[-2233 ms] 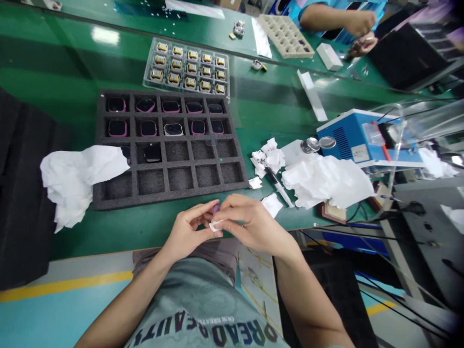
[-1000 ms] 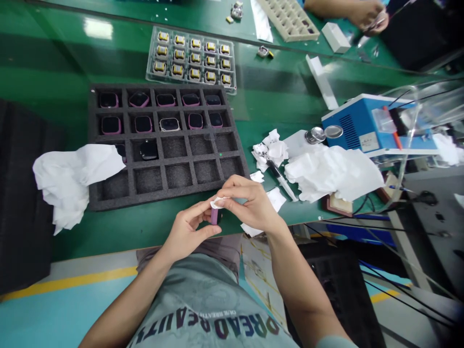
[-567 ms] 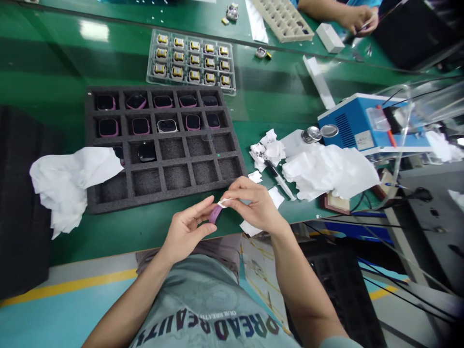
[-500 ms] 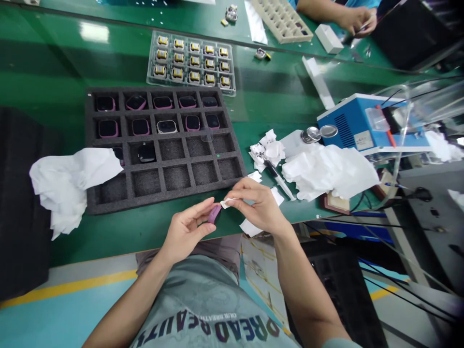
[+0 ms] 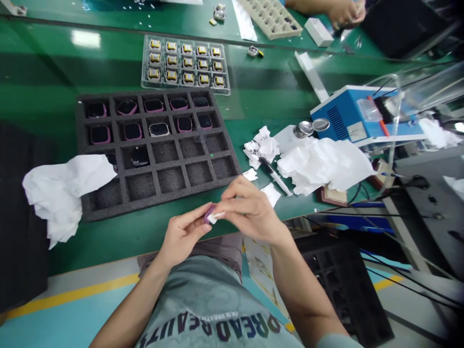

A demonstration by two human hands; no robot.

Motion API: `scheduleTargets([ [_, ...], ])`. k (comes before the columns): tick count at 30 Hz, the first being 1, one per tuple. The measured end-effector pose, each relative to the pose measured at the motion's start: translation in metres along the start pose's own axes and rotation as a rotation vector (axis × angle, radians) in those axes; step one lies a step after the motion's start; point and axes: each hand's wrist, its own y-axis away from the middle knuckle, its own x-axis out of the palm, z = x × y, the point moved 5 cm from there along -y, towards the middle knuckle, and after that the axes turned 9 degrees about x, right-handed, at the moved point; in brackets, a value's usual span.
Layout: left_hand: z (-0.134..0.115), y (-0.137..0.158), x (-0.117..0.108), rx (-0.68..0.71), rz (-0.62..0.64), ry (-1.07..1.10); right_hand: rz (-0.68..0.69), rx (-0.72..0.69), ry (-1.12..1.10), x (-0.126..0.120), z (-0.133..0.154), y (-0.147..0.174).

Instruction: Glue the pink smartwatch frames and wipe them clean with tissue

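Note:
Between the thumb and fingers of my left hand (image 5: 186,234) is a purple smartwatch case (image 5: 208,213), tilted on edge. My right hand (image 5: 250,208) pinches a small piece of white tissue (image 5: 213,218) and presses it against the case. Most of the case is hidden by my fingers and the tissue. Just beyond my hands lies a dark foam tray (image 5: 159,192) with square compartments. Its upper rows hold smartwatches (image 5: 159,129), mostly purple-rimmed with dark screens.
A clear tray of small yellow-topped parts (image 5: 187,62) sits behind the foam tray. Crumpled white cloth (image 5: 54,198) overlaps the tray's left corner. To the right are a syringe (image 5: 277,178), tissues (image 5: 326,164), a round metal tin (image 5: 303,129) and a blue machine (image 5: 339,121). A co-worker's hand (image 5: 348,12) is at the top.
My right hand has brought the tissue onto the watch case, which my left hand has turned. The whole view has shifted slightly, and the co-worker's hand has moved.

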Motion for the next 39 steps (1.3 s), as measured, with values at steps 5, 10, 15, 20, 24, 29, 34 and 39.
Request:
scheduleTargets([
  [5,-0.002,0.001,-0.001,0.042,-0.002,0.013,-0.01,-0.001,0.108,0.007,-0.011,0.003],
  [10,-0.005,0.002,0.001,0.1,0.022,0.062,-0.089,0.053,0.113,-0.011,-0.022,0.011],
  [15,-0.003,0.001,0.002,0.106,0.052,0.02,-0.027,-0.038,0.088,0.002,0.013,0.009],
  [20,-0.001,0.002,0.001,0.078,0.036,-0.036,-0.016,-0.116,0.187,0.019,0.006,0.009],
  [24,-0.003,0.003,0.001,0.127,0.047,-0.045,-0.093,-0.074,0.207,0.004,-0.016,0.012],
  [29,-0.004,0.004,0.002,0.175,0.064,-0.01,-0.168,0.018,0.181,-0.016,-0.014,0.014],
  [34,-0.004,0.003,0.002,0.151,0.071,-0.026,-0.12,0.009,0.085,-0.004,0.011,0.011],
  [39,-0.004,0.002,-0.001,0.183,0.034,-0.118,-0.055,-0.051,0.109,0.014,0.007,0.007],
])
